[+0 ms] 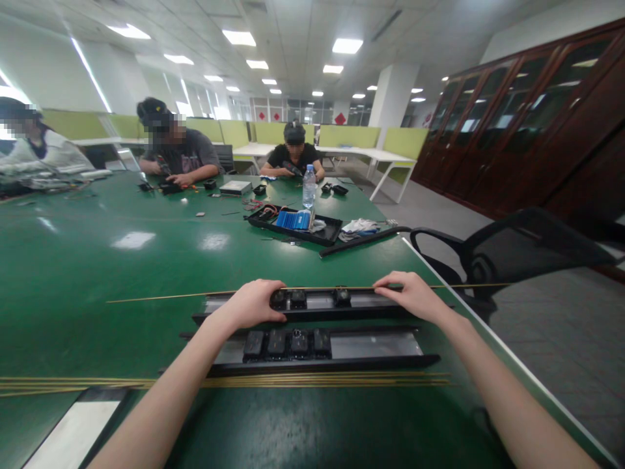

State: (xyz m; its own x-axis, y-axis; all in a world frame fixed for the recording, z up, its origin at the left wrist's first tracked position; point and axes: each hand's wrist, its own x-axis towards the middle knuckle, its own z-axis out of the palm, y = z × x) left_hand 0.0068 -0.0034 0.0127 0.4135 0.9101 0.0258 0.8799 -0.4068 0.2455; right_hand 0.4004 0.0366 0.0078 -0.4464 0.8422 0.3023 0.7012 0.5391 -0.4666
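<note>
Green table (146, 260) under everything. Near channel (375, 345) lies closest to me, loose rods (342, 379) along its near side. Far channel (312, 314) just beyond, roughly parallel. One thin rod (156, 299) runs along the far channel's far edge, both ends reaching past it. My left hand (254, 303) spans the far channel, holding it between thumb at the near wall and fingers over the far edge. My right hand (413, 296): fingertips narrow, pinching the thin rod. Black blocks (277, 342): four in the near channel, three visible in the far one.
</note>
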